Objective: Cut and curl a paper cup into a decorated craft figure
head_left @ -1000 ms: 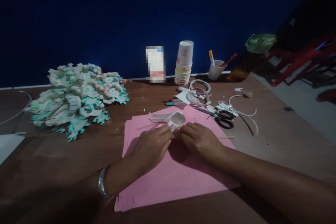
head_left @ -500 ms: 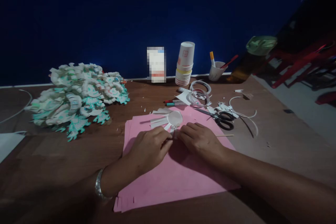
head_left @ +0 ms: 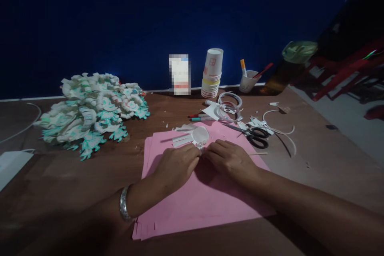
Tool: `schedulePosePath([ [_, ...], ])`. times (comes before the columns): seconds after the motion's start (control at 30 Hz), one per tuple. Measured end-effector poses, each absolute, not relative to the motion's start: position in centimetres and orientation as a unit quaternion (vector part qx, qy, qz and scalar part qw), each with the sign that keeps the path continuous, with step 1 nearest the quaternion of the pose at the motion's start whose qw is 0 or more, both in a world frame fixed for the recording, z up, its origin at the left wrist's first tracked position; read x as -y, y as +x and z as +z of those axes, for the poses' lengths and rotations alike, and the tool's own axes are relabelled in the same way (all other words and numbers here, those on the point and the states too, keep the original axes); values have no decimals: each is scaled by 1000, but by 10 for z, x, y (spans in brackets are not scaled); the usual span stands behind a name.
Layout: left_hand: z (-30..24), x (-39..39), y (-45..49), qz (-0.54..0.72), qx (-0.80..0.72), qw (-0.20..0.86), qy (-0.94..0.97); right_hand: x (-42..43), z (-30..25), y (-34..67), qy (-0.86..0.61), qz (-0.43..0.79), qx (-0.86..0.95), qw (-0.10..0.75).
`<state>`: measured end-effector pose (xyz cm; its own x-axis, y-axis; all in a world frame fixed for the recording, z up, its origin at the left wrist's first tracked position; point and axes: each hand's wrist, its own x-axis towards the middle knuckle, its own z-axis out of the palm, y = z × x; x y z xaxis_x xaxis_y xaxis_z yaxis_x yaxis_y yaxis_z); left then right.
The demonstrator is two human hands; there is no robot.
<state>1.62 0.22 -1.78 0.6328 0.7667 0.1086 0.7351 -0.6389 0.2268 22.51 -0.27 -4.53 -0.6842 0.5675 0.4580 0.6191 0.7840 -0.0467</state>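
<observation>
Cut paper cup [head_left: 198, 135], just one, is held by two hands [head_left: 179, 165].

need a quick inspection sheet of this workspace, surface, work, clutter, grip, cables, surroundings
surface: brown table, with stacked pink sheets under the hands
work: white cut paper, round middle with strips fanning left, over the sheets
clutter: scissors, tape rolls, markers and paper scraps beyond and right; white-and-teal paper pile left
grip: left hand and right hand both pinch the paper's near edge; fingertips partly hidden
cables: thin white curved length at far left, cord or strip unclear
surroundings: dark blue wall behind, red furniture at right
</observation>
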Motion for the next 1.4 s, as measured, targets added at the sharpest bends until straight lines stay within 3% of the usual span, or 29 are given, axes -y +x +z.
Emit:
schedulePosePath([
  [0.33, -22, -2, 16, 95, -414, 41, 904, 1, -43, 222, -326, -47, 910, 253],
  [0.7, -21, 9, 13, 68, -325, -135, 934, 3, -40, 222, -351, -13, 909, 226],
  [1.03, -20, 8, 16, 22, -347, -119, 930, 2, -41, 225, -323, -47, 919, 222],
  [1.4, -20, 9, 9, 73, -323, -136, 934, 0, -43, 225, -333, -69, 920, 196],
])
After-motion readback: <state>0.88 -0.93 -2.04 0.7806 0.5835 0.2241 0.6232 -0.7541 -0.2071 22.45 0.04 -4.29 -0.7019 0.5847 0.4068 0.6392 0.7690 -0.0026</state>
